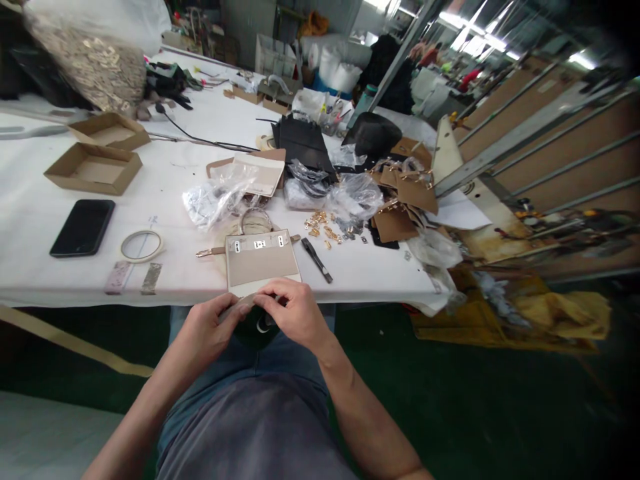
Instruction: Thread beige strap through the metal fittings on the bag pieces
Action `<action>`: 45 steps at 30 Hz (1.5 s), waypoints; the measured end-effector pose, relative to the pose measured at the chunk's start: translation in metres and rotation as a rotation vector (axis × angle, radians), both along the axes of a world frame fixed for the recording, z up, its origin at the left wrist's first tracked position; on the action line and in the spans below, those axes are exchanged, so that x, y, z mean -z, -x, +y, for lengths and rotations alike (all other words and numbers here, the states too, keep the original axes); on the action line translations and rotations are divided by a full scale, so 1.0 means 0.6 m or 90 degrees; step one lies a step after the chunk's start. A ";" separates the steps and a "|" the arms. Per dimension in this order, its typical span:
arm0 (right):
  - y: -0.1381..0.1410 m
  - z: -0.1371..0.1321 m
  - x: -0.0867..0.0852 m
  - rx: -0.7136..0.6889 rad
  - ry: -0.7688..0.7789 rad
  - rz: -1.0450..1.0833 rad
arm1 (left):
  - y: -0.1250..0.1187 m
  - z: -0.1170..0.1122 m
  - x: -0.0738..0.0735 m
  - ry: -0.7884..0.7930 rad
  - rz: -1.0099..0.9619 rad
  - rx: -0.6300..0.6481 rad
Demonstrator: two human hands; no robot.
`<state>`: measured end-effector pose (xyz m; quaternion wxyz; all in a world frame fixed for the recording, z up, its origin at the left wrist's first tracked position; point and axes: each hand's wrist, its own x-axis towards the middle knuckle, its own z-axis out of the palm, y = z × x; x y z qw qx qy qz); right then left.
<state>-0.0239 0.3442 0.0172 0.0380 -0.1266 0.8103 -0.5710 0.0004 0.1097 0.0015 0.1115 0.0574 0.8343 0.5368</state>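
At the table's front edge, my left hand (207,327) and my right hand (296,313) are close together, both with fingers closed in a pinch. Between them is a narrow beige strip (245,303); whether it is loose or part of the panel behind it cannot be made out. Just beyond my fingertips lies a flat beige panel (257,263) with pale borders and three small white-and-black marked spots along its far side. A strap with a metal end (210,252) sticks out to its left, and a ring-shaped handle (255,220) lies behind it.
A black-handled tool (317,260) lies right of the panel, near small gold metal fittings (320,223). To the left are a tape roll (141,247), a phone (83,228) and cardboard boxes (95,170). Clear plastic bags (353,197) and brown pieces (400,200) crowd the right.
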 end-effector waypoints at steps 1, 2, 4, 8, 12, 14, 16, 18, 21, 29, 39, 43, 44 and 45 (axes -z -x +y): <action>0.005 -0.003 0.004 0.010 -0.010 0.010 | 0.009 -0.003 -0.002 0.004 -0.013 0.006; 0.011 -0.005 0.010 0.024 -0.020 0.017 | 0.019 -0.004 -0.004 0.012 -0.025 0.011; 0.028 -0.011 0.022 0.065 -0.035 0.026 | 0.047 -0.004 -0.009 0.039 -0.042 0.008; 0.074 -0.021 0.043 0.163 -0.027 0.013 | 0.115 0.012 -0.023 0.137 0.003 -0.024; 0.115 -0.026 0.053 0.224 -0.024 -0.007 | 0.168 0.028 -0.032 0.259 0.066 -0.043; 0.128 -0.027 0.060 0.237 -0.025 -0.008 | 0.190 0.031 -0.029 0.278 0.059 -0.028; 0.138 -0.028 0.069 0.243 -0.021 -0.011 | 0.211 0.032 -0.022 0.284 0.055 -0.009; 0.147 -0.032 0.080 0.253 -0.003 -0.011 | 0.231 0.032 -0.015 0.308 0.053 0.006; 0.161 -0.037 0.090 0.281 0.025 0.001 | 0.260 0.032 -0.013 0.367 0.061 0.031; 0.200 -0.035 0.072 0.290 -0.046 0.073 | 0.322 0.035 -0.026 0.431 0.082 0.069; 0.217 -0.043 0.100 0.273 -0.176 0.090 | 0.351 0.034 -0.004 0.453 0.043 0.048; 0.224 -0.040 0.103 0.273 -0.203 0.091 | 0.353 0.036 -0.005 0.460 0.037 0.038; 0.224 -0.039 0.103 0.274 -0.206 0.090 | 0.353 0.036 -0.005 0.457 0.038 0.038; 0.225 -0.039 0.103 0.275 -0.207 0.088 | 0.353 0.036 -0.006 0.454 0.039 0.038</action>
